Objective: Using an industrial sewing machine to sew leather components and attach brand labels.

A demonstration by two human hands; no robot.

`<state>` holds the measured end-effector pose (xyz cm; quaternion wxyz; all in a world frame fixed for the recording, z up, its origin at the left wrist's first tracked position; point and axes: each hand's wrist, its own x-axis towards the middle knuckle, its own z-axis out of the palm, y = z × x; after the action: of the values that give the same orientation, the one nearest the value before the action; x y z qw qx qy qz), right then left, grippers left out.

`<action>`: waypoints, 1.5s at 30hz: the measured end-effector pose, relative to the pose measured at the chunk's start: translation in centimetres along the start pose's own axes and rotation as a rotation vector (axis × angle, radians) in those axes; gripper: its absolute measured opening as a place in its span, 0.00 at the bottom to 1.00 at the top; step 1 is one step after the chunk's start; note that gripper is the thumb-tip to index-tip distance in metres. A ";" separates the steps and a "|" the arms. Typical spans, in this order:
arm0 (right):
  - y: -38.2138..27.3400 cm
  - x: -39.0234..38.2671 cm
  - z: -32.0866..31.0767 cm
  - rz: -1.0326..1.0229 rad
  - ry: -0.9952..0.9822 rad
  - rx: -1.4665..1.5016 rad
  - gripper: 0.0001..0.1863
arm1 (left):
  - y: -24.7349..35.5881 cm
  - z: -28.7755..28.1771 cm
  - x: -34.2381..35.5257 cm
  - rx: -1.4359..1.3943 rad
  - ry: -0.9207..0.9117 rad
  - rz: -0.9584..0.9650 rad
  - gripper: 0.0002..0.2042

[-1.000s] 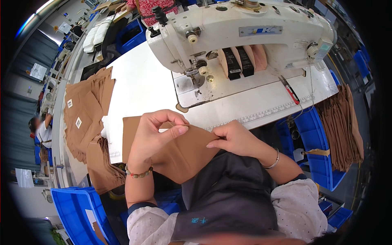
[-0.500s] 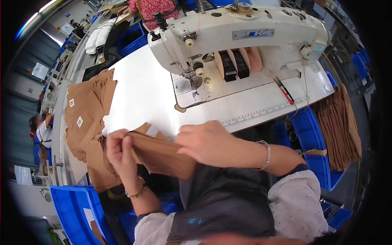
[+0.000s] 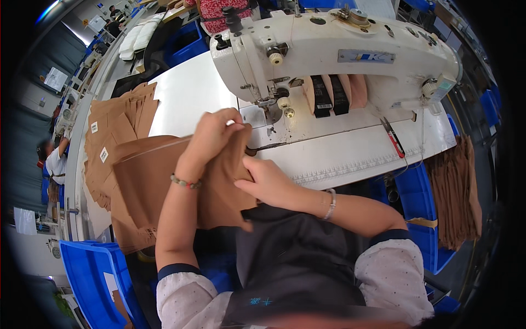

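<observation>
Brown fabric [image 3: 161,183] hangs at the counter's [image 3: 189,82] near edge, your left hand [image 3: 212,137] pinching its top corner, your right hand [image 3: 271,182] gripping the side just below, likely so it can't slip.

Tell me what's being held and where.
Brown fabric piece: the left hand pinches its upper right corner; the right hand is at its right edge, grip unclear.

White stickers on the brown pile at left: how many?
2: the upper sticker on the left of the brown pile, and the lower sticker below it, slightly right. More may be hidden between the layers.
</observation>
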<state>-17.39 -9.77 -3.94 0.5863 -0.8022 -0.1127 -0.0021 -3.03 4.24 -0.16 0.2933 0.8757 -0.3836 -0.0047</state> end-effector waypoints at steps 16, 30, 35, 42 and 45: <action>4.7 4.0 -8.8 -1.067 0.147 -1.142 0.05 | 0.7 2.2 3.0 -0.253 -0.293 -0.152 0.04; 4.9 3.8 -8.8 -0.924 0.123 -0.909 0.12 | 0.7 3.9 2.0 -0.104 -0.062 -0.101 0.07; 5.0 3.5 -8.9 -0.910 0.105 -0.954 0.13 | 1.0 3.9 2.0 -0.170 -0.042 -0.137 0.09; 5.0 3.3 -8.9 -0.859 0.114 -1.058 0.13 | 1.7 3.5 2.2 -0.059 -0.036 -0.154 0.08; 4.6 3.3 -9.1 -0.857 0.097 -1.084 0.13 | 1.9 3.8 2.2 -0.018 0.004 -0.109 0.08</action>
<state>-12.18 -19.09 -5.00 0.0544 -0.8658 -0.3764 -0.3253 -3.60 -0.18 -1.83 0.3011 0.8927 -0.3345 -0.0224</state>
